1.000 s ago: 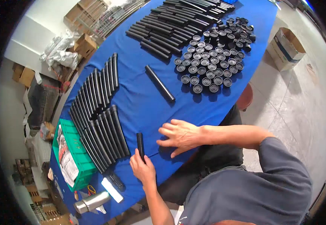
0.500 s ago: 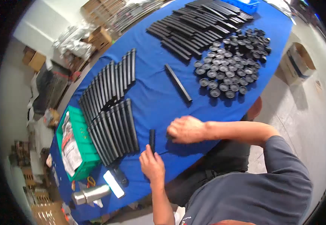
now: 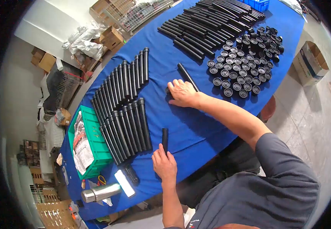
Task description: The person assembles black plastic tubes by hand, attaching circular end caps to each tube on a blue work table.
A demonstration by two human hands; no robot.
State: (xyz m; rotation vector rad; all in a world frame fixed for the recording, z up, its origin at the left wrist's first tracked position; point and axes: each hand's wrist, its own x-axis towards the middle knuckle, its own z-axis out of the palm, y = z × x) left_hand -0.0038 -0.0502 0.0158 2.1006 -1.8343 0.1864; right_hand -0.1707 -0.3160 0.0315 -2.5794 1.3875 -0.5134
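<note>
My left hand (image 3: 164, 165) is closed around the lower end of a short black tube (image 3: 165, 138), which points away from me over the blue cloth. My right hand (image 3: 183, 92) is farther out, fingers curled palm down; a small dark piece that looks like a black cap (image 3: 168, 90) shows at its fingertips. Just beyond that hand lies a single black tube (image 3: 188, 77), its near end by my wrist. To the left, black tubes with collared ends (image 3: 125, 80) lie side by side in two rows.
Loose black caps (image 3: 243, 72) spread over the right of the table, with plain black tubes (image 3: 200, 32) stacked behind. At left stand a green crate (image 3: 97, 143) holding paper, a steel bottle (image 3: 100, 193) and a bright white phone-like slab (image 3: 125, 183). A cardboard box (image 3: 310, 65) sits on the floor.
My right hand has moved away from my body, from near the left hand to beside the lone tube. My left hand still holds the short tube. The whole view has shifted slightly.
</note>
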